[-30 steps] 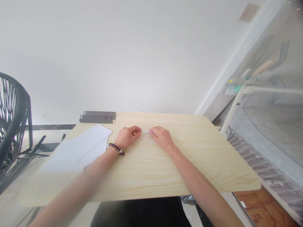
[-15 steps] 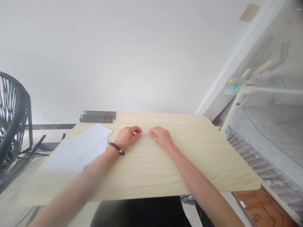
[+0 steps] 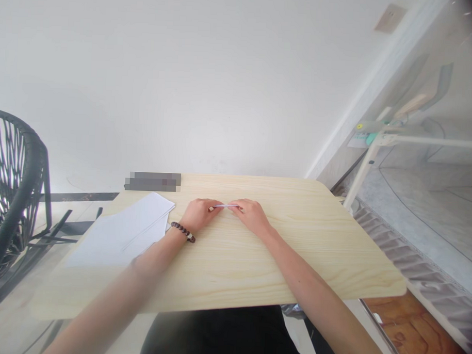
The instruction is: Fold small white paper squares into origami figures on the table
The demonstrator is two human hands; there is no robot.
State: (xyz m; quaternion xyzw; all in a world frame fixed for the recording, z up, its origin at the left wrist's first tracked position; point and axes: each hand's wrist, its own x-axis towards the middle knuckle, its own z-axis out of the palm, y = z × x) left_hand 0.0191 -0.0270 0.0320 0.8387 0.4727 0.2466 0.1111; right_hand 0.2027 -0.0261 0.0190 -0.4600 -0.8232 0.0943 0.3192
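Observation:
A thin white strip (image 3: 225, 205), which looks like folded paper, spans the small gap between my two hands over the middle of the table. My left hand (image 3: 200, 214), with a dark bead bracelet (image 3: 183, 230) at the wrist, pinches its left end between thumb and fingers. The right end is pinched in my right hand (image 3: 251, 214). Both ends are partly hidden by the fingers. White paper sheets (image 3: 118, 229) lie left of my left hand, partly under the forearm.
The light wooden table (image 3: 326, 257) stands against a white wall (image 3: 224, 83). A blurred-out dark object (image 3: 153, 182) sits at its back left corner. A dark woven chair (image 3: 31, 170) is at the left. At the right are a pale metal frame (image 3: 362, 176) and a bed (image 3: 436, 210).
My left thumb and fingers have shifted slightly right along the strip and closed flatter, and the gap between my hands is narrower. The paper sheets stay where they were.

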